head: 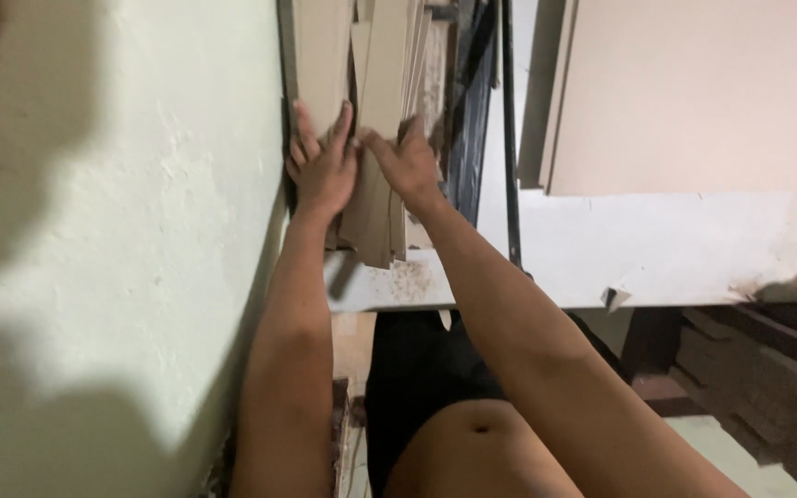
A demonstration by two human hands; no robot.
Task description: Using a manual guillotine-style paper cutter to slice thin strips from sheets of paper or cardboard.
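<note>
My left hand (321, 166) rests flat with fingers spread on a stack of thin beige boards (382, 120) that lean against a pale green wall (140, 231). My right hand (410, 164) grips the edge of one narrow board in the stack, thumb toward the left hand. The two hands nearly touch. The boards' lower ends stand on a white dusty tabletop (657, 249). Both forearms reach up from the bottom of the view.
A large beige panel (694, 92) lies on the tabletop at the right. A dark metal rod (509, 138) and a dark grille stand just right of the boards. Dark wooden pieces (758, 369) are stacked low at the right. Dust and a torn scrap lie on the table's front edge.
</note>
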